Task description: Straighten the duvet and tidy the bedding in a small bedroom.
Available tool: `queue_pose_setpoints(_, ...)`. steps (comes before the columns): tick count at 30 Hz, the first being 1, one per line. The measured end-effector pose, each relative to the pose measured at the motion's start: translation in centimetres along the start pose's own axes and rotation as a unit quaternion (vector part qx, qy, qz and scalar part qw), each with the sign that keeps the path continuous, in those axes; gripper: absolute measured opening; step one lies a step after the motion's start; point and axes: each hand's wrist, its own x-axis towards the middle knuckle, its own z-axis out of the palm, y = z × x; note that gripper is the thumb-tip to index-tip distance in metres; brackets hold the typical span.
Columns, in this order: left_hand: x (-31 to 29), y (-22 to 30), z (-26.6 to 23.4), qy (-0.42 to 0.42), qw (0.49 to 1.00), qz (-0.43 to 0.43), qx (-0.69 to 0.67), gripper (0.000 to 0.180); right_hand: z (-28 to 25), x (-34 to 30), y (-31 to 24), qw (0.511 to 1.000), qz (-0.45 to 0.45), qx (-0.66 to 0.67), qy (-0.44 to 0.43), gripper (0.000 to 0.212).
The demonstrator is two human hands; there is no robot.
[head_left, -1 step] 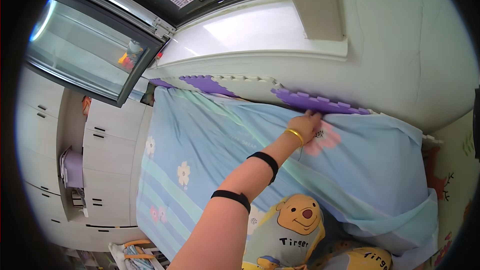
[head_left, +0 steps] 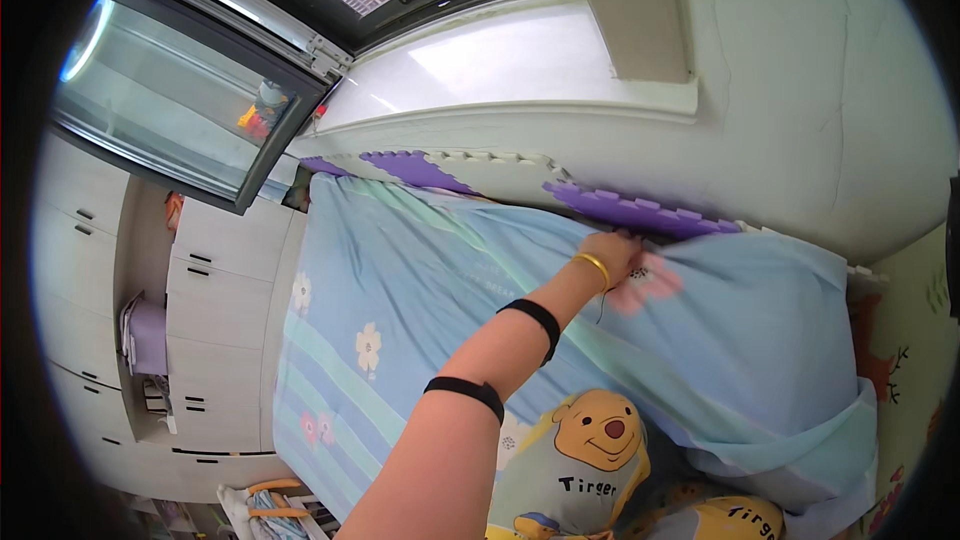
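Note:
My left hand [head_left: 612,254] reaches across the bed to its wall-side edge, with a gold bangle [head_left: 594,268] at the wrist and two black straps round the forearm. Its fingers are curled over the edge of a light blue bed sheet [head_left: 745,300] printed with flowers and stripes, and the fingertips are partly hidden there. A pink flower print lies right beside the hand. Just beyond it stand purple foam mat pieces [head_left: 640,212] with jigsaw edges, along the wall. My right hand is out of view.
Two cartoon bear cushions, one grey and yellow [head_left: 590,480] and one yellow [head_left: 735,518], lie at the near side of the bed. A window sash [head_left: 190,90] swings inward at the upper left, beside the white sill [head_left: 480,70]. Pale cabinets [head_left: 220,310] line the left.
My left hand's fingers have curled down over the sheet's edge. Just right of the hand, the sheet edge has shifted slightly away from the purple mat.

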Motion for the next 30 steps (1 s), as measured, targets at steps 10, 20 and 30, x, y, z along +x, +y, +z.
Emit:
queue_pose_setpoints(10, 3.3, 0.3, -3.1, 0.161, 0.945, 0.018, -0.285, 0.011, 0.7, 1.4, 1.1, 1.0, 0.007, 0.015, 0.006, 0.055)
queue_pose_setpoints(20, 9.2, 0.7, 8.1, -0.146, 0.909, 0.023, -0.389, 0.011, 1.1, 2.2, 2.0, 0.999, 0.014, 0.032, 0.014, 0.055)
queue_pose_setpoints(30, 5.3, 8.0, 11.0, -0.486, 0.844, 0.218, -0.066, 0.035, -0.1, 0.9, 2.8, 0.998, 0.035, 0.044, 0.032, 0.055)
